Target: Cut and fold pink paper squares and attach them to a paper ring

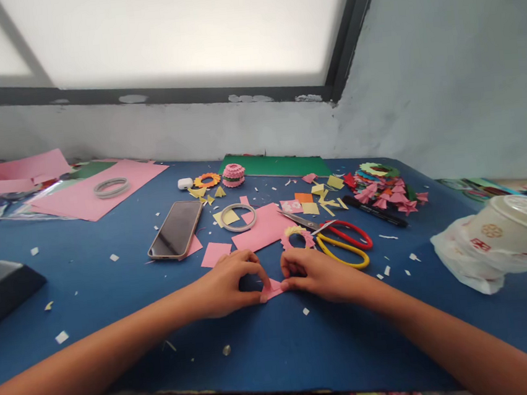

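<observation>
A small folded piece of pink paper (pixel 272 290) lies on the blue table, pinched at both ends. My left hand (pixel 234 283) has thumb and forefinger closed on its left side. At its right tip, the thumb and fingers of my right hand (pixel 315 273) hold it. Just behind my right hand is a ring of pink and yellow folded paper (pixel 290 239), partly covered by that hand. Scissors with red and yellow handles (pixel 344 260) lie open to the right of the ring. A larger pink sheet (pixel 266 227) and a pink square (pixel 215 253) rest behind my left hand.
A phone (pixel 176 229) and a tape roll (pixel 239 217) lie beyond my left hand. Farther right are a black marker (pixel 375 211), a heap of folded pieces (pixel 381 191) and a bagged cup (pixel 504 230). A dark block (pixel 2 291) sits far left.
</observation>
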{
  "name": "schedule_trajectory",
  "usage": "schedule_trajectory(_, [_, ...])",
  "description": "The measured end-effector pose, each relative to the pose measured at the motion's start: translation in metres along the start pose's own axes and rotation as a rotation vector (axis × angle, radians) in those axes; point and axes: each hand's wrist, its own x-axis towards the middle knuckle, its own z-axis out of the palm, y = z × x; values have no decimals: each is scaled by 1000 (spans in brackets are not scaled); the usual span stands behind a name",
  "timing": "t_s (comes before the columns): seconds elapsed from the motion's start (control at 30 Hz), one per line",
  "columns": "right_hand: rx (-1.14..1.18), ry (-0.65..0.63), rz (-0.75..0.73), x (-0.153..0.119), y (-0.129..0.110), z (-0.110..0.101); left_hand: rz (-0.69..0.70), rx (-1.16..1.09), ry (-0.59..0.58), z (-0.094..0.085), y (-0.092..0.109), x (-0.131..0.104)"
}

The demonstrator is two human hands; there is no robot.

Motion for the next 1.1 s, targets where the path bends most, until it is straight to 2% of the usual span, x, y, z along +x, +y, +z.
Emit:
schedule_trajectory(0.13, [-4, -29, -79, -4, 4, -2, -2, -8, -28, -3, 1, -2])
schedule_trajectory(0.27, [-25, -5, -205, -10, 8, 0, 33, 27, -25, -4, 1, -4])
schedule_trajectory(0.5, [-166, 41, -336, -15, 9, 6, 160, 135, 27, 0, 2, -8])
schedule_trajectory(0.63, [-173, 102, -285, -12, 4, 12, 179, 108, 65, 6, 1, -5])
schedule_trajectory(0.77, [-163, 123, -167, -11, -4, 15, 133, 50, 113, 11, 0, -4])
schedule_trajectory(0.87, [-162, 106, -114, -10, -8, 14, 79, 37, 131, 12, 0, -4])
schedule_trajectory(1.1, [-158, 23, -3, -7, -13, 9, 5, 82, 88, 10, 1, -2])
